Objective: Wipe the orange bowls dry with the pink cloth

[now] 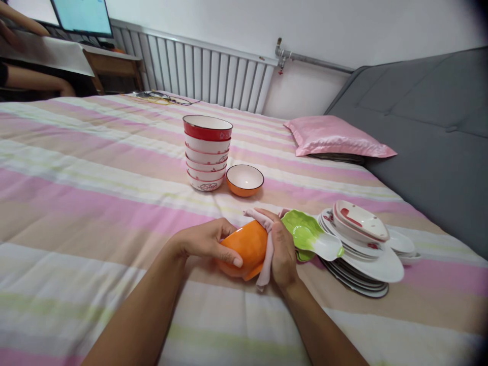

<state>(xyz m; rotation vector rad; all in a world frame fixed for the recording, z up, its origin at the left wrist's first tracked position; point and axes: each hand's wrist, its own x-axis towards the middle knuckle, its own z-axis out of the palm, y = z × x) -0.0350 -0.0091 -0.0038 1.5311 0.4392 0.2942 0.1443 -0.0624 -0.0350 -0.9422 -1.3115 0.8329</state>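
My left hand (pixel 211 244) grips an orange bowl (pixel 246 249) by its left side, thumb across the outer wall. The bowl is tilted on its side just above or on the bedspread; I cannot tell which. A pale pink cloth (pixel 268 254) lies against the bowl's right side, pressed there by my right hand (pixel 282 249), whose fingers are closed round it. Beyond my hands stands another orange bowl (pixel 245 179), upright with a white inside. Beside it rises a stack of red and white bowls (pixel 208 152).
Green and white leaf-shaped dishes (pixel 305 231) sit right of my right hand, next to piled plates and dishes (pixel 366 244). A pink pillow (pixel 335 134) lies by the grey headboard (pixel 427 112). Cables (pixel 163 97) rest at the bed's far edge; a person's arm (pixel 26 19) shows at a desk.
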